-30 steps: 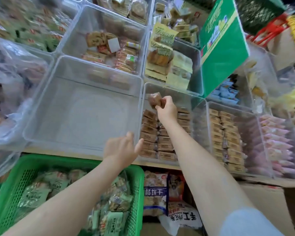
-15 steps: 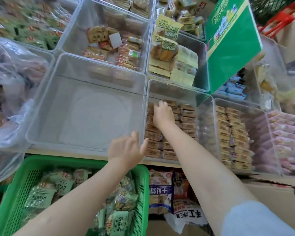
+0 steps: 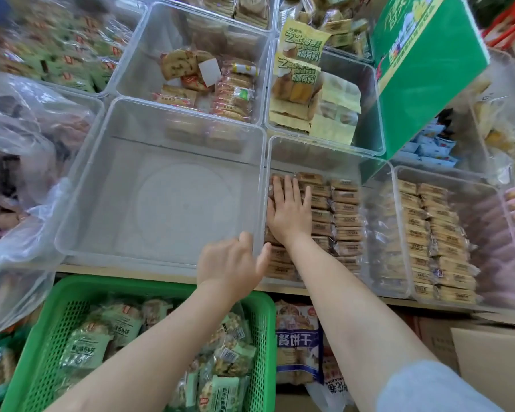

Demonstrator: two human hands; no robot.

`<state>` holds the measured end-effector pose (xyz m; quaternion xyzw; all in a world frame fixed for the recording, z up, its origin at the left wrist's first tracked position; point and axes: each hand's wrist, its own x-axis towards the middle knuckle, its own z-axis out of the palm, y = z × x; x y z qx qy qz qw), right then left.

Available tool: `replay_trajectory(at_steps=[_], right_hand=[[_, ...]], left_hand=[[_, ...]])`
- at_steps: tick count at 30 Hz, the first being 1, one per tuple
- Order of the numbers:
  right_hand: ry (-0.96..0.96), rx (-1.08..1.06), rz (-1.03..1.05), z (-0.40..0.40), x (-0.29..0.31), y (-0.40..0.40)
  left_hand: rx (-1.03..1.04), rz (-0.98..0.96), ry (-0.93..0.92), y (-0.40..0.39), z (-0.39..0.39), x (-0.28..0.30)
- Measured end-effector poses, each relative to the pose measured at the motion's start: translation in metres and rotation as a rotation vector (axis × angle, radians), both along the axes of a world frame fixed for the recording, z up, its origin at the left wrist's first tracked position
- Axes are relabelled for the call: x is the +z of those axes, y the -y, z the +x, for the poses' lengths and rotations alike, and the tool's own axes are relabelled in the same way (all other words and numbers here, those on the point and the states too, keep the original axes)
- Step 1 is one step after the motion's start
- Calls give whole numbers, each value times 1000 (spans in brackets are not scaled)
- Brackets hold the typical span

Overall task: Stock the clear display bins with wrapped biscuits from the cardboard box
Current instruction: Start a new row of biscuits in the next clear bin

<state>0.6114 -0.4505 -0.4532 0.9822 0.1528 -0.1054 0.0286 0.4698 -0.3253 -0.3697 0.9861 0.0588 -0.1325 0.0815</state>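
Biscuits (image 3: 344,217) in brown wrappers now lie three columns across in the clear bin (image 3: 324,150) at the shelf's front edge, and the piece that the right hand (image 3: 289,214) held above the bin's far wall a second ago is gone from its fingers. That hand has come down flat on the leftmost column, fingers straight and spread, holding nothing, pressing the packs toward the far-left corner; I judge the piece has joined that column, so one more placement is done and the hand is free to go back for more. The left hand (image 3: 231,263) stays at the bin's near-left corner, fingers loosely curled with the thumb against the wall; whether it actually grips the rim I cannot tell. Counting: three columns here, the rightmost showing roughly eight packs, the others partly hidden by the arm. One large bin (image 3: 161,203) to the left holds nothing. The cardboard box (image 3: 488,361) sits below the shelf at the right, only its flap showing. One green basket (image 3: 149,346) of green-wrapped snacks stands below.
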Motion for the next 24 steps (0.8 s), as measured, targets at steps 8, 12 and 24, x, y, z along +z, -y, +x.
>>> replay_trajectory(at_steps=[8, 12, 24], right_hand=[[-192, 70, 166, -36, 51, 16], [-102, -66, 659, -91, 106, 74], [461, -874, 903, -156, 190, 560]], left_hand=[[184, -171, -45, 4, -2, 12], [219, -371, 362, 53, 1, 25], [-350, -624, 339, 485, -22, 93]])
